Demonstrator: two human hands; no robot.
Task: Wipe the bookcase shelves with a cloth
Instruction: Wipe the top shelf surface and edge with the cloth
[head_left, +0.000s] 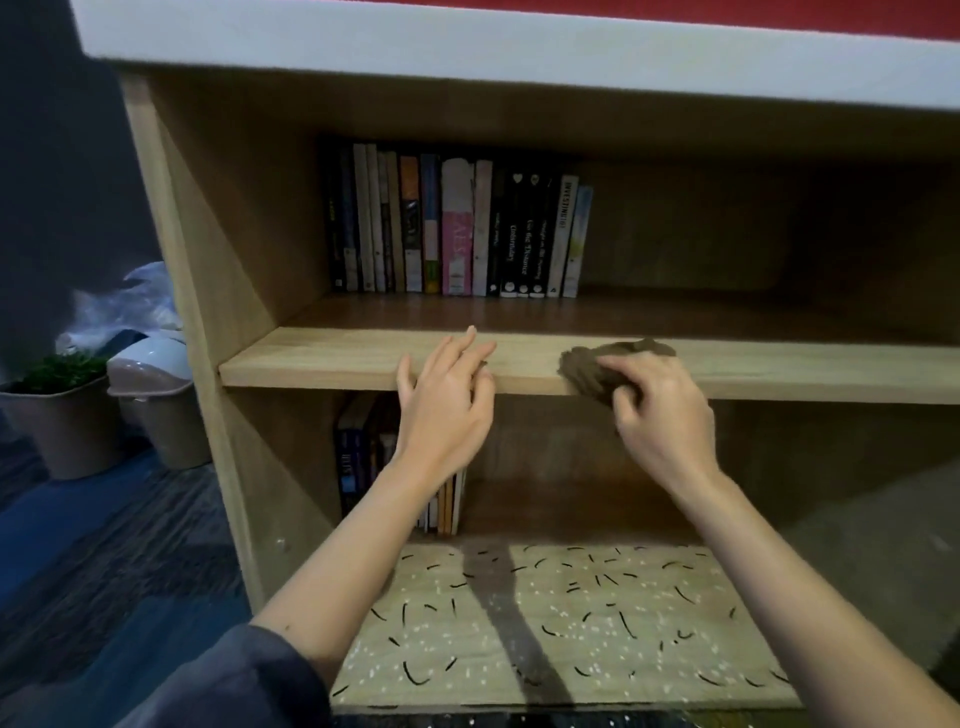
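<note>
We see the right hand (660, 410) clenched around a crumpled brown cloth (592, 369), which lies on the front edge of the middle shelf (322, 364) of the wooden bookcase (208, 260). The left hand (447, 400) holds nothing; its fingers are relaxed and rest on the same edge, just left of the cloth.

A row of upright books (457, 228) stands at the back of this shelf, towards the left. The stretch of shelf behind the cloth is bare wood.

Below, a few more books (363, 457) stand partly hidden behind the left wrist. A speckled, patterned board (561, 623) lies at the bottom, between the forearms.

Left of the bookcase, on the blue carpet (104, 545), we note a potted plant (67, 415), a lidded bin (156, 395) and a plastic bag (140, 296).
</note>
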